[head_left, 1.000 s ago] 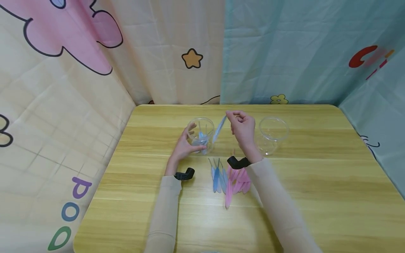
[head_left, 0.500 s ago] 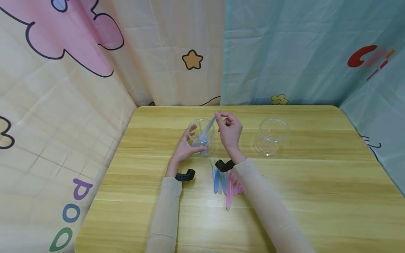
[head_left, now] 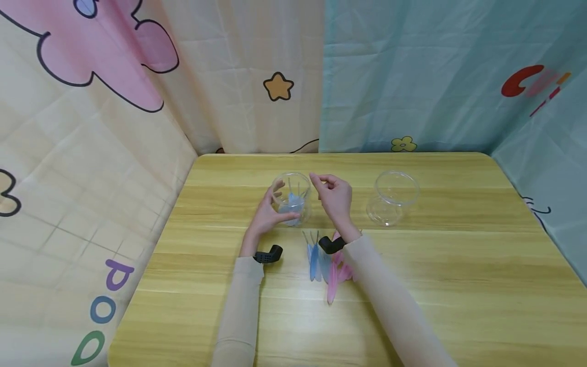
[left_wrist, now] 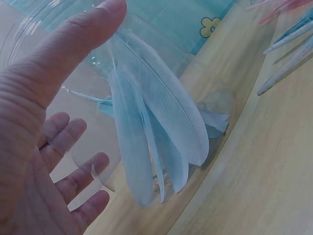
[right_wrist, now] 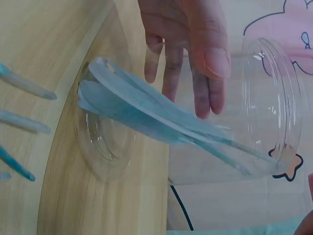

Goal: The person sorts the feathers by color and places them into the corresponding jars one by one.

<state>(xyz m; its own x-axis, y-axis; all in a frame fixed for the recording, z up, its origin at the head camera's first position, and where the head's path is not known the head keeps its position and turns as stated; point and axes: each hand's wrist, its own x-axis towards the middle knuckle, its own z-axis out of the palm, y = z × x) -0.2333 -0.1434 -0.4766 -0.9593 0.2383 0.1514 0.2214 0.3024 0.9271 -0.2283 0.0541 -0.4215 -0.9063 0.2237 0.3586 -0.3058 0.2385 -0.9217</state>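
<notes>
My left hand (head_left: 267,210) holds a clear plastic jar (head_left: 305,210) upright, thumb across the near side and fingers around the far side. Several pale blue feathers (left_wrist: 164,103) stand inside it, quills up, leaning against the wall; the right wrist view also shows these feathers (right_wrist: 146,110) through the clear side. Just right of the jar's rim is my right hand (head_left: 337,199), with nothing visible between its fingers; its fingertips (right_wrist: 307,225) show apart at the edge of the right wrist view.
Blue feathers (head_left: 314,262) and pink feathers (head_left: 332,288) lie on the wooden table (head_left: 192,285) in front of the jar, partly hidden by the right forearm. Another clear jar (head_left: 386,218) stands to the right. Printed curtains (head_left: 257,117) hang behind the table.
My right hand has moved left to the jar with a blue feather, lowered it in and let it go. The left hand has kept its hold on the jar.
</notes>
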